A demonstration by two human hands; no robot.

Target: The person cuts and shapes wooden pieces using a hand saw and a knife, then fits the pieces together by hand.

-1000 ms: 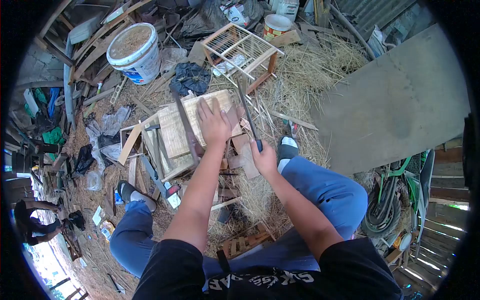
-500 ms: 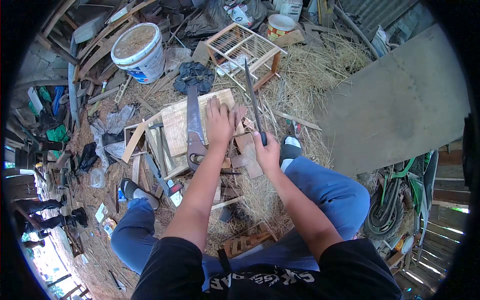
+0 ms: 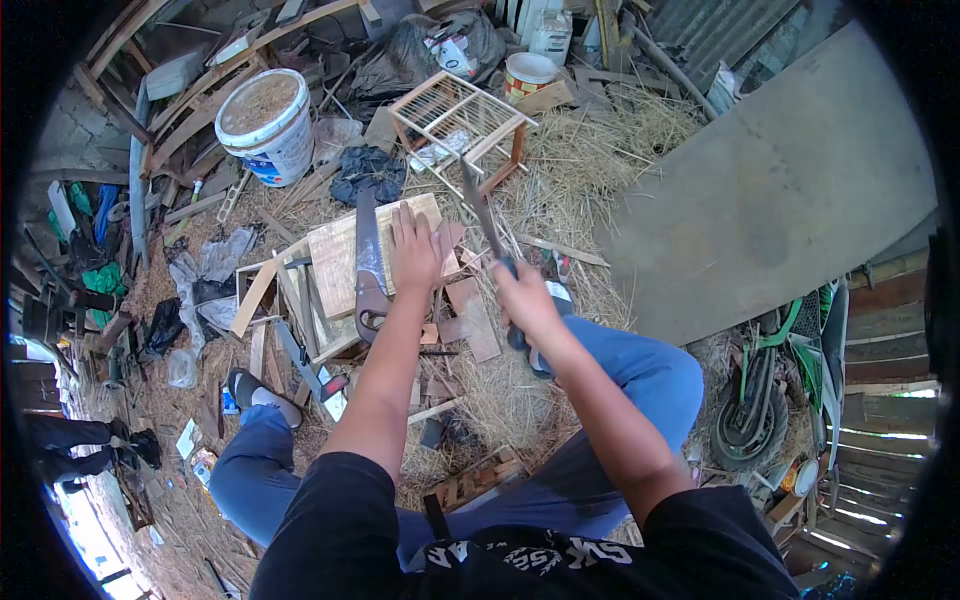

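My right hand (image 3: 528, 303) is closed around the dark handle of a machete (image 3: 480, 210). Its long blade points up and to the left, slightly blurred, over the straw. My left hand (image 3: 414, 255) lies with fingers stretched out on a pale wooden board (image 3: 333, 262), near its right edge. Close beside that hand, a handsaw (image 3: 368, 245) with a brown grip rests on the same board. Small flat wood offcuts (image 3: 473, 305) lie between the two hands. Whether the left thumb presses on an offcut is hard to make out.
Beyond the board stand a slatted wooden cage (image 3: 465, 110) and a white bucket (image 3: 265, 130). A second saw (image 3: 305, 355) lies at the left. A large flat sheet (image 3: 770, 200) covers the right side, with a green motorbike (image 3: 760, 390) below it. Another person's legs (image 3: 80, 445) show far left.
My view has shifted, so the scene sits further left. My right hand has moved right relative to the board, and the machete tilts more to the left. My left hand stays on the board.
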